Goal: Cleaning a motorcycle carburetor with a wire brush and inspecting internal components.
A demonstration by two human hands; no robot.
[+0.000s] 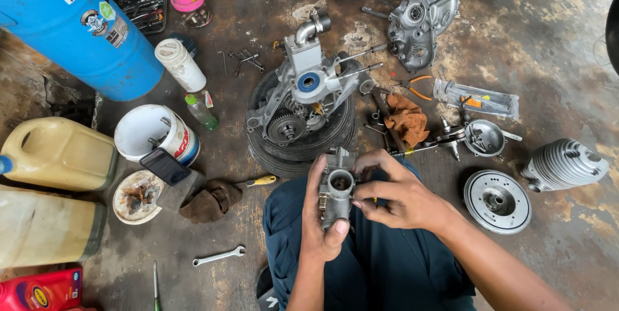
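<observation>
A small grey metal carburettor (338,186) is held over my lap, its round bore facing up. My left hand (320,221) wraps it from the left and below, thumb pressed on its lower end. My right hand (396,192) comes from the right, fingers curled against its upper right side, with a bit of yellow showing under the fingers. Just beyond it an engine crankcase (303,95) with a blue seal and gears rests on a black tyre (303,146).
On the stained floor lie a crankcase cover (422,14), an orange rag (407,121), a finned cylinder (564,164), a round flywheel plate (497,201), a spanner (219,256), a yellow-handled screwdriver (258,181), a white bucket (155,132), a blue barrel (77,27) and yellowish jugs (58,153).
</observation>
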